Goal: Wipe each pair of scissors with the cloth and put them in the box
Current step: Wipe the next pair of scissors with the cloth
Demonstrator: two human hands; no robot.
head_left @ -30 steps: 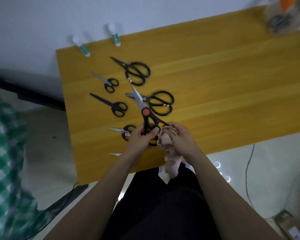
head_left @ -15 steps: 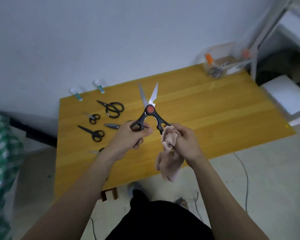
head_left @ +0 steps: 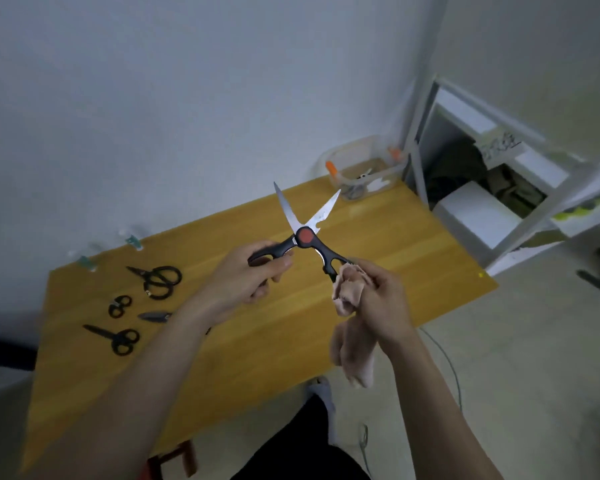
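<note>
Kitchen scissors (head_left: 305, 236) with black handles and a red pivot are held up above the wooden table (head_left: 378, 251), blades spread wide and pointing up. My left hand (head_left: 248, 278) grips the left handle. My right hand (head_left: 378, 299) holds a pink cloth (head_left: 349, 299) bunched against the right handle; the cloth's tail hangs below the hand. A clear plastic box (head_left: 364, 168) with orange clips stands at the table's far right corner with scissors inside. Several black scissors lie at the table's left: a large pair (head_left: 158, 280), a small pair (head_left: 119, 305), another pair (head_left: 116, 337).
A blade tip (head_left: 155, 316) shows beside my left forearm, its handles hidden. Two small white-and-green tubes (head_left: 132, 239) lie at the table's far left edge against the wall. A white metal shelf frame (head_left: 499, 188) stands right of the table. A cable runs over the floor.
The scissors were lifted off the table and their blades opened wide. The view tilted up, bringing the box and the shelf into sight. My right hand keeps the cloth at the right handle.
</note>
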